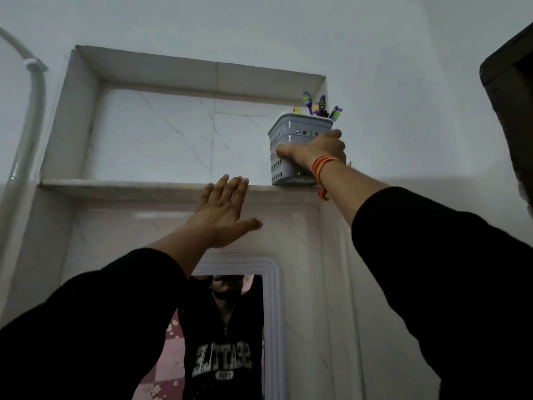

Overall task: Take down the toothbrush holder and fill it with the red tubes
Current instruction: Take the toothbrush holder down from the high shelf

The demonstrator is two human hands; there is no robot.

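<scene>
Right hand (pixel 315 151) wrapped around the toothbrush holder (pixel 291 148), fingers across its front face, thumb side hidden behind. The holder stands at the right end of the niche shelf (pixel 121 184), base apparently on the ledge, upright, toothbrushes (pixel 318 105) poking out above the hand. Left hand (pixel 223 212) flat and spread, empty, fingertips at the shelf lip, below and left of the holder. No red tubes in view.

Risks, as I judge them: the reach is overhead at full stretch, so tilting the holder on the way down could spill the brushes (top-heavy load). A one-handed hold on smooth perforated plastic may slip; the left hand is near enough to support the base.
</scene>
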